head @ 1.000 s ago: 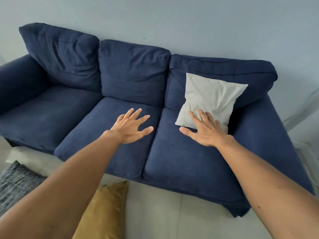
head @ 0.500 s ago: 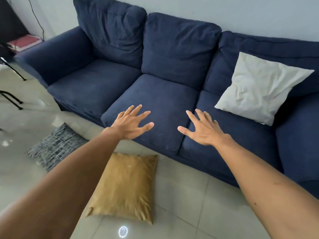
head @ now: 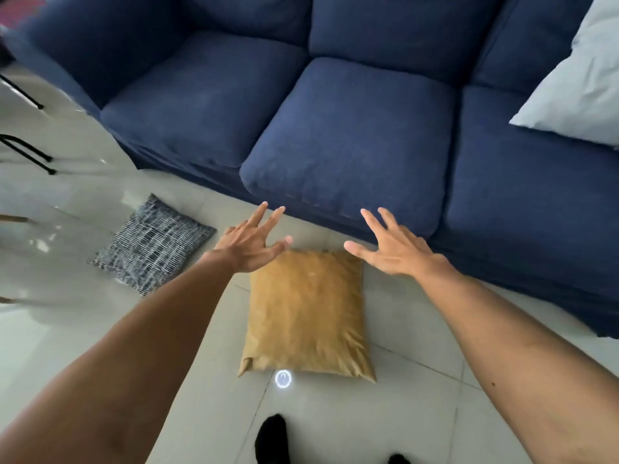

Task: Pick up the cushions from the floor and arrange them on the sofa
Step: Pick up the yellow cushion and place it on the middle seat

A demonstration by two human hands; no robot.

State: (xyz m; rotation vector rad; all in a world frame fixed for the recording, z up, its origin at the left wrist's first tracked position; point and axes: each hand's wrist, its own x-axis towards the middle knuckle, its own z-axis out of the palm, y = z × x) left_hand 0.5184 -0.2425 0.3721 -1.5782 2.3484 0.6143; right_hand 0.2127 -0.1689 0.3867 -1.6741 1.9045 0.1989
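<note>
The navy sofa (head: 351,128) fills my view from ten to three o'clock, with a white cushion (head: 576,92) already propped at its two o'clock end. On the tiled floor (head: 418,380), the mustard cushion (head: 306,313) lies flat at centre and the black-and-white woven cushion (head: 150,244) at nine o'clock. My left hand (head: 249,244) and right hand (head: 393,251) hover spread and empty over the mustard cushion's far edge. It looks light and soft; I'd pinch its two side edges.

Home living room, navy sofa (head: 351,128), scatter cushions, pale tiled floor (head: 418,413)
</note>
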